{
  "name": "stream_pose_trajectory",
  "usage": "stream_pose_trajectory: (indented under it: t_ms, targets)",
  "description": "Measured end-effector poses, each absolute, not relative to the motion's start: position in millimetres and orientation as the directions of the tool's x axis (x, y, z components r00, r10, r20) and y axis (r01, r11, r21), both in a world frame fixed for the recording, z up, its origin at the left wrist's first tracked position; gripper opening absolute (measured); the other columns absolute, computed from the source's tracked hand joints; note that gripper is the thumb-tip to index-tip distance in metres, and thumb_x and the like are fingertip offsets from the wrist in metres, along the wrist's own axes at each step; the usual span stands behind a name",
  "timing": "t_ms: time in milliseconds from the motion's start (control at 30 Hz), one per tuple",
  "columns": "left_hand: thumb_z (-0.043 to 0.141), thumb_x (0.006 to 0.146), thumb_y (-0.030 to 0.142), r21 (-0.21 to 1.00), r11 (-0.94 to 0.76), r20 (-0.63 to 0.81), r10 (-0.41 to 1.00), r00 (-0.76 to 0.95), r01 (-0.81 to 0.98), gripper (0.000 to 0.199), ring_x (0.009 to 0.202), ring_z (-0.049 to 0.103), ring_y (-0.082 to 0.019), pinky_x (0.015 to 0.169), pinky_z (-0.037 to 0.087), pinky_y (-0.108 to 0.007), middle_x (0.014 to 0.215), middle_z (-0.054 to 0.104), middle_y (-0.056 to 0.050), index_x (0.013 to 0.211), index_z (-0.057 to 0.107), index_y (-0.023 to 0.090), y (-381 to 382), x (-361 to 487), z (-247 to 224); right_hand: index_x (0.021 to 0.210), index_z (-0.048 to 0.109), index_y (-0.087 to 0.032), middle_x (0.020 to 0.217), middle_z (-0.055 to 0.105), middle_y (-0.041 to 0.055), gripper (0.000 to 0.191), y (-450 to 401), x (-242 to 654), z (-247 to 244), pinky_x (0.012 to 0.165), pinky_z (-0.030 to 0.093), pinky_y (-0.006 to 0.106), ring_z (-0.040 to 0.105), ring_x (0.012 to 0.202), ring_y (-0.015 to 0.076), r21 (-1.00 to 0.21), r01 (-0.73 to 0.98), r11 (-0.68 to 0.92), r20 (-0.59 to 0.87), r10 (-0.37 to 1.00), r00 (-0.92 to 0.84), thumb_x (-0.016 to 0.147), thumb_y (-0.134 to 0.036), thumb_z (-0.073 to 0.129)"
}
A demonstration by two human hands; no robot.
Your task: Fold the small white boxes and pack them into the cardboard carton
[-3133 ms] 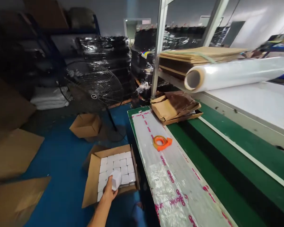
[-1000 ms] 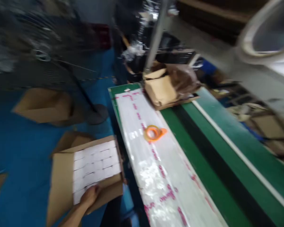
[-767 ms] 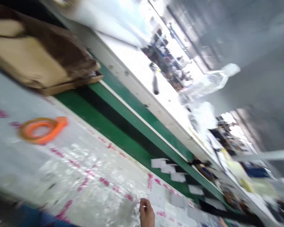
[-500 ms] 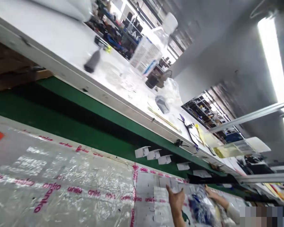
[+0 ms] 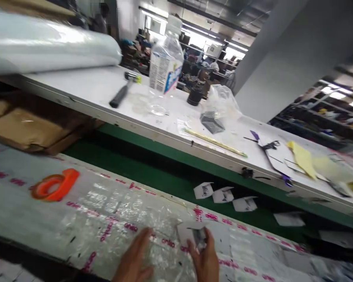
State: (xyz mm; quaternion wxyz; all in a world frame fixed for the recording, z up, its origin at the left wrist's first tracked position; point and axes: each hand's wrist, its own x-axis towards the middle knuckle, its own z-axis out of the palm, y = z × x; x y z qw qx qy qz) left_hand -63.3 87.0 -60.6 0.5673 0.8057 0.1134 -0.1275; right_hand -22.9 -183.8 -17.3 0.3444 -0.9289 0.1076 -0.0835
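My right hand (image 5: 205, 256) is at the bottom centre, thumb and fingers closed on a small white folded card (image 5: 184, 232) with a dark patch on it. To its left, my left hand (image 5: 134, 256) hovers low over the table with its fingers stretched out and nothing in it. Both hands are slightly blurred. Beneath them lies the table top (image 5: 100, 231), covered in clear film and tape with pink lettering. Several similar white folded cards (image 5: 222, 194) rest on the green strip behind it.
An orange tape dispenser (image 5: 57, 185) lies on the table at the left. Along the raised white shelf (image 5: 129, 102) are a plastic roll (image 5: 53, 45), a hammer (image 5: 122, 92), a clear bottle (image 5: 165, 66), a bagged dark item (image 5: 213, 121) and purple-handled scissors (image 5: 267, 152).
The view has swung left and levelled, bringing the tape dispenser fully into sight. My right hand now grips a white card, and my left hand has appeared. Another person's sleeved arm has left the view.
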Motion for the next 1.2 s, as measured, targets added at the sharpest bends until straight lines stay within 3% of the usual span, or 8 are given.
stream_pose_trajectory:
  t_ms: [100,200,367,533,733,933,1100,1200]
  targets:
    - [0.074,0.07,0.022,0.932,-0.345,-0.138,-0.041,0.99,0.116,0.093,0.156,0.041,-0.035,0.133,0.033,-0.056,0.168,0.045,-0.005,0.159,0.048,0.035,103.7,-70.0,-32.2,0.131,0.063,-0.024,0.137,0.072,0.0177,0.058,-93.6,-49.4,-35.1,0.099,0.066,0.051,0.071,0.124,0.0353,-0.618,0.117,-0.777,0.181,0.004,0.983,0.094,-0.068,0.058]
    - [0.061,0.082,0.02,0.936,-0.336,-0.1,0.043,0.994,0.108,0.067,0.143,0.057,-0.035,0.125,0.043,-0.058,0.152,0.063,-0.013,0.149,0.06,0.027,108.2,-61.3,-24.7,0.118,0.07,-0.029,0.151,0.063,0.0152,0.041,-55.6,-61.3,-37.6,0.096,0.068,0.051,0.068,0.131,0.0346,-0.559,0.223,-0.798,0.158,0.161,0.974,0.097,-0.062,0.055]
    - [0.074,0.071,0.015,0.941,-0.306,-0.121,0.098,0.988,0.146,0.07,0.134,0.062,-0.036,0.119,0.049,-0.057,0.142,0.069,-0.01,0.139,0.066,0.028,116.0,-65.2,-34.5,0.111,0.074,-0.035,0.157,0.059,0.0065,0.026,-67.4,-57.0,-25.2,0.099,0.067,0.045,0.066,0.134,0.0286,-0.473,0.422,-0.774,0.167,0.391,0.905,0.104,-0.04,0.049]
    - [0.074,0.075,0.018,0.953,-0.269,-0.117,0.087,0.989,0.137,0.067,0.14,0.058,-0.034,0.123,0.047,-0.055,0.146,0.066,-0.011,0.14,0.064,0.027,116.5,-72.1,-34.5,0.099,0.072,-0.028,0.138,0.071,0.0117,0.031,-58.1,-46.1,-12.0,0.092,0.069,0.04,0.074,0.12,0.0252,-0.444,0.379,-0.812,0.187,0.33,0.925,0.106,-0.036,0.043]
    - [0.058,0.078,0.024,0.913,0.031,-0.397,-0.157,0.904,0.407,0.081,0.162,0.029,-0.027,0.138,0.016,-0.053,0.172,0.04,-0.003,0.159,0.048,0.028,135.2,-72.8,-25.0,0.105,0.067,-0.027,0.117,0.078,0.0107,0.036,-37.9,-43.0,-13.0,0.084,0.066,0.042,0.078,0.103,0.0276,-0.579,0.184,-0.795,0.165,0.107,0.981,0.105,-0.05,0.04]
    - [0.056,0.095,0.064,0.928,0.066,-0.369,0.023,0.929,0.367,0.06,0.151,0.047,-0.031,0.132,0.032,-0.048,0.157,0.057,-0.009,0.142,0.065,0.027,118.9,-68.3,-16.0,0.093,0.061,-0.026,0.088,0.071,0.0038,0.044,-34.3,-42.4,-12.0,0.069,0.056,0.037,0.071,0.076,0.0239,-0.72,-0.017,-0.694,0.016,-0.041,0.999,0.099,-0.068,0.047]
    - [0.056,0.092,0.062,0.939,0.051,-0.344,0.173,0.923,0.34,0.051,0.136,0.058,-0.032,0.123,0.041,-0.049,0.139,0.067,-0.012,0.125,0.072,0.025,101.6,-63.6,-15.3,0.117,0.071,-0.029,0.125,0.071,0.0086,0.037,-51.4,-58.2,-16.5,0.103,0.058,0.042,0.069,0.118,0.0239,-0.839,0.087,-0.538,0.023,0.124,0.992,0.104,-0.052,0.044]
    - [0.061,0.088,0.059,0.937,0.06,-0.348,0.195,0.917,0.343,0.049,0.128,0.062,-0.034,0.117,0.044,-0.05,0.13,0.069,-0.014,0.121,0.069,0.023,99.2,-60.2,-15.0,0.117,0.075,-0.034,0.123,0.07,0.0078,0.034,-57.2,-60.0,-18.9,0.102,0.059,0.044,0.068,0.118,0.0243,-0.869,0.104,-0.484,0.015,0.183,0.983,0.104,-0.045,0.046]
